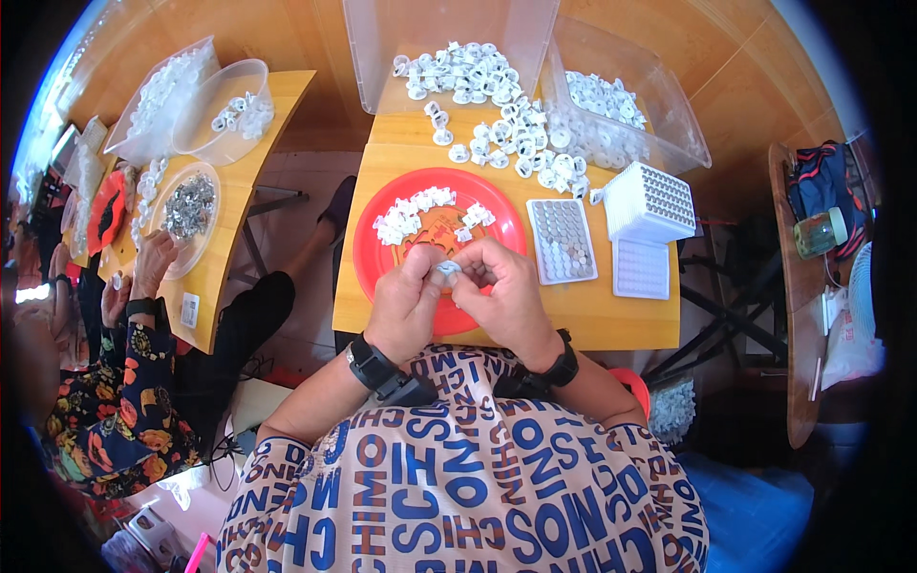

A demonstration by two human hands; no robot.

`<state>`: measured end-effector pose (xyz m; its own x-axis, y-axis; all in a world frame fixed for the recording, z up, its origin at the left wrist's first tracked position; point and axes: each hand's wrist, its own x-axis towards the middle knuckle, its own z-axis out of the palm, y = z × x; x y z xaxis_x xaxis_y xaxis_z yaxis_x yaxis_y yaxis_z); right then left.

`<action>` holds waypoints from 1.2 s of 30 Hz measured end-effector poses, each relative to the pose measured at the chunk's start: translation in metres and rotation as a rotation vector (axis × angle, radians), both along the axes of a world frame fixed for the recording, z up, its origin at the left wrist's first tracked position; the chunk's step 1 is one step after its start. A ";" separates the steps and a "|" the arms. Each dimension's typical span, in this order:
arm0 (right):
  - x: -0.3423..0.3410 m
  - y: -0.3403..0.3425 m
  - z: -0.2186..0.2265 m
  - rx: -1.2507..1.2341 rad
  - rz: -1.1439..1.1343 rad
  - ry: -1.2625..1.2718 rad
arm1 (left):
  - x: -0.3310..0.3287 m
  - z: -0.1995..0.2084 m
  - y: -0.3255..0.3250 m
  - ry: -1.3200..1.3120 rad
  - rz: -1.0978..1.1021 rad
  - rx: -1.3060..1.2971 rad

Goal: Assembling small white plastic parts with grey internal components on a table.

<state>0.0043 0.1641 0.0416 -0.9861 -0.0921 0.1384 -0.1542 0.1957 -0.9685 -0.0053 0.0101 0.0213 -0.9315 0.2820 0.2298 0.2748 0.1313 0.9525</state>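
Over the near part of a round red tray (pixel 368 272), my two hands meet around a small white plastic part (pixel 447 269). My left hand (pixel 406 294) pinches it from one side. From the other side, my right hand (pixel 501 291) closes on it with thumb and fingertips. Its finer shape is hidden by my fingers. Small white plastic pieces (pixel 413 212) lie in a heap along the tray's far side, with a few more pieces (pixel 475 220) to the right. Right of the tray lies a white tray of small round silvery discs (pixel 562 239).
Behind are piled white round plastic parts (pixel 516 129), some spilling from a clear bin (pixel 392 86), beside another clear bin (pixel 688 134). Stacked white slotted trays (pixel 654 202) stand right. At left, a co-worker's hand (pixel 153 263) works by a plate of metal parts (pixel 191 205).
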 end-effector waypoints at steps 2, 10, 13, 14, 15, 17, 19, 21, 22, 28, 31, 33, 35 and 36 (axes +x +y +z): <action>0.000 -0.004 -0.002 -0.050 -0.055 0.061 | 0.000 0.001 0.000 0.068 0.019 -0.083; -0.005 -0.002 -0.007 -0.038 -0.034 0.068 | -0.004 -0.001 0.000 0.075 0.023 -0.116; -0.009 -0.002 -0.005 -0.089 -0.032 0.089 | -0.009 0.002 0.002 0.020 0.023 -0.070; -0.010 -0.002 -0.003 -0.124 -0.038 0.099 | -0.010 0.005 0.003 -0.017 0.023 -0.037; -0.011 -0.002 -0.002 -0.118 -0.042 0.107 | -0.010 0.004 0.003 -0.010 0.018 -0.031; -0.010 0.000 0.000 -0.008 0.013 0.048 | -0.011 0.001 -0.001 -0.054 0.033 -0.041; -0.011 0.003 0.000 0.040 0.022 0.026 | -0.012 -0.003 -0.002 -0.141 0.003 0.004; -0.012 0.010 -0.005 0.082 0.081 -0.021 | -0.012 -0.004 -0.002 -0.231 -0.042 0.048; -0.013 0.014 -0.003 0.099 0.069 -0.006 | -0.013 -0.005 -0.002 -0.214 -0.055 0.062; -0.022 0.044 0.011 0.021 -0.113 0.059 | -0.016 -0.006 -0.012 -0.497 -0.067 0.234; -0.040 0.078 0.042 0.076 -0.335 0.150 | -0.022 -0.007 -0.021 -0.471 -0.044 0.255; -0.061 0.100 0.066 0.024 -0.539 0.216 | -0.029 -0.009 -0.027 -0.465 -0.040 0.271; -0.082 0.123 0.078 0.023 -0.674 0.504 | -0.037 -0.002 -0.033 -0.441 -0.054 0.310; -0.085 0.126 0.082 0.024 -0.669 0.498 | -0.041 0.002 -0.037 -0.446 -0.048 0.311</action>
<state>-0.0807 0.2903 0.1233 -0.6578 0.4830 0.5779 -0.4070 0.4177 -0.8123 -0.0462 -0.0264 0.0228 -0.9454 0.3085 -0.1051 -0.1660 -0.1783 0.9699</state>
